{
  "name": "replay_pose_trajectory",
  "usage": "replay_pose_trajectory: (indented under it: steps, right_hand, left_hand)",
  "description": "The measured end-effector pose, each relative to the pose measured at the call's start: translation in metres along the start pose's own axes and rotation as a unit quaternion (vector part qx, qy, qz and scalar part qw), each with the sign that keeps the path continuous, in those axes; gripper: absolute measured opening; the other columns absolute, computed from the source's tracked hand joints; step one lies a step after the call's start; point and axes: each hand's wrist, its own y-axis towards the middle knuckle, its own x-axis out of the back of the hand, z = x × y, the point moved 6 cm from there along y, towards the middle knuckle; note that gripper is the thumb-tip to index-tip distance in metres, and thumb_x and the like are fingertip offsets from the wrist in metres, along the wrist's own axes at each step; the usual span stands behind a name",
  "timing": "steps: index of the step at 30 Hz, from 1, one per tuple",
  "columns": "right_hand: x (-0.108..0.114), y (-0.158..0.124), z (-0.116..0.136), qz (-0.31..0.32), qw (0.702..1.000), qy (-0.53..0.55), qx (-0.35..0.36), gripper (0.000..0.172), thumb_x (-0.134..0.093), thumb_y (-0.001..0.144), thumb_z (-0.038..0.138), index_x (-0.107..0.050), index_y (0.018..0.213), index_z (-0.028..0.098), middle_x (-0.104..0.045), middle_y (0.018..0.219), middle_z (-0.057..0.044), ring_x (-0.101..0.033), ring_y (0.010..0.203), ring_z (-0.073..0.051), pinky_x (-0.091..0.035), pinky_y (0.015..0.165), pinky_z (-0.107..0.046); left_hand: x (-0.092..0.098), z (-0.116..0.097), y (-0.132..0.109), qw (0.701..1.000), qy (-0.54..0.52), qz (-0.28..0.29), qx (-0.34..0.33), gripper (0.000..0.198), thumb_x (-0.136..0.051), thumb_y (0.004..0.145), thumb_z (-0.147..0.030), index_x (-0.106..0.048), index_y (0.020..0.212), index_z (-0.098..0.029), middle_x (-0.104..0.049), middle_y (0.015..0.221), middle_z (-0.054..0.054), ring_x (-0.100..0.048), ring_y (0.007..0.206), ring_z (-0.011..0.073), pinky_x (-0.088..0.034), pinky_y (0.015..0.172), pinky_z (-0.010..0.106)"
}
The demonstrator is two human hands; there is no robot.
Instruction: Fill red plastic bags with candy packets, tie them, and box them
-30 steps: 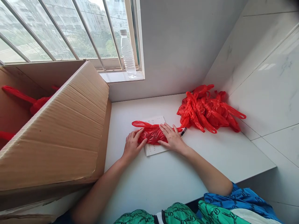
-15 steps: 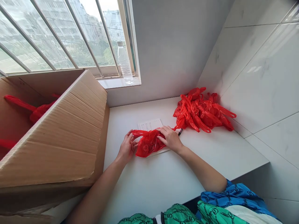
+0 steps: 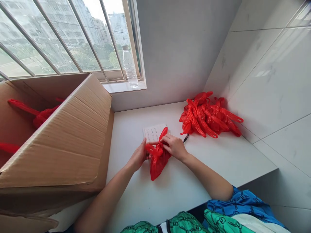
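Note:
A red plastic bag (image 3: 159, 165) is gathered between my two hands above the white table. My left hand (image 3: 140, 154) grips its left side near a handle loop, some fingers hidden behind the plastic. At the bunched neck, my right hand (image 3: 174, 146) pinches the bag with thumb and fingers, and one handle end sticks up beside it. What the bag contains cannot be seen. Behind the bag lies a sheet of paper (image 3: 151, 133) with rows of small marks, partly covered. A black pen (image 3: 186, 138) rests just right of my right hand.
Several red plastic bags (image 3: 209, 115) are heaped at the table's back right, by the tiled wall. A large open cardboard box (image 3: 80, 136) on the left holds more red bags (image 3: 45, 116). A clear water bottle (image 3: 131, 69) stands on the sill of the barred window.
The bag has turned from lying sideways to hanging with its neck up and body toward me. My left hand has moved right, closer to my right hand. More of the paper shows.

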Motion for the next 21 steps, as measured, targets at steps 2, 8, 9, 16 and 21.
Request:
replay_pose_trajectory:
  steps: [2, 8, 9, 16, 21]
  right_hand:
    - [0.008, -0.001, 0.005, -0.034, 0.999, 0.033, 0.015, 0.011, -0.058, 0.093, 0.018, -0.066, 0.093, 0.025, -0.067, 0.094, -0.001, -0.064, 0.079, -0.016, -0.044, 0.066, -0.027]
    - [0.027, -0.005, 0.015, -0.111, 0.985, 0.124, 0.053, 0.016, -0.050, 0.098, 0.021, -0.066, 0.096, 0.026, -0.071, 0.105, -0.004, -0.067, 0.090, -0.018, -0.050, 0.077, -0.031]
    - [0.030, -0.005, 0.014, -0.120, 0.982, 0.136, 0.055, 0.017, -0.049, 0.098, 0.022, -0.066, 0.095, 0.026, -0.072, 0.101, -0.003, -0.067, 0.091, -0.019, -0.051, 0.077, -0.031]
    - [0.065, -0.006, -0.027, -0.182, 0.966, 0.180, -0.039, 0.010, -0.056, 0.092, 0.023, -0.065, 0.088, 0.024, -0.070, 0.089, -0.004, -0.066, 0.086, -0.021, -0.052, 0.069, -0.033]
    - [0.059, -0.002, -0.020, -0.051, 0.988, 0.147, -0.014, 0.012, -0.057, 0.087, 0.020, -0.064, 0.095, 0.025, -0.069, 0.096, -0.003, -0.062, 0.092, -0.023, -0.051, 0.077, -0.037]
  left_hand:
    - [0.000, -0.008, -0.003, 0.999, 0.021, -0.027, -0.028, 0.066, -0.031, 0.094, -0.068, -0.072, 0.110, -0.018, -0.065, 0.091, 0.008, -0.049, 0.056, 0.0098, -0.045, 0.054, 0.024]
    - [-0.021, -0.051, -0.030, 0.949, 0.234, -0.082, -0.194, 0.034, -0.068, 0.085, -0.045, -0.068, 0.113, -0.026, -0.071, 0.096, 0.004, -0.064, 0.079, 0.0167, -0.053, 0.065, 0.026]
    - [-0.021, -0.056, -0.033, 0.944, 0.242, -0.093, -0.204, 0.030, -0.067, 0.086, -0.043, -0.069, 0.109, -0.025, -0.071, 0.091, 0.003, -0.065, 0.078, 0.0169, -0.053, 0.065, 0.027]
    - [0.036, -0.073, -0.040, 0.911, 0.215, -0.257, -0.238, 0.026, -0.066, 0.086, -0.043, -0.071, 0.093, -0.019, -0.071, 0.084, 0.003, -0.064, 0.067, 0.0145, -0.051, 0.056, 0.023]
    - [0.034, -0.072, -0.040, 0.882, 0.313, -0.235, -0.264, 0.029, -0.058, 0.092, -0.042, -0.066, 0.110, -0.021, -0.069, 0.105, 0.006, -0.067, 0.092, 0.0203, -0.056, 0.064, 0.026]
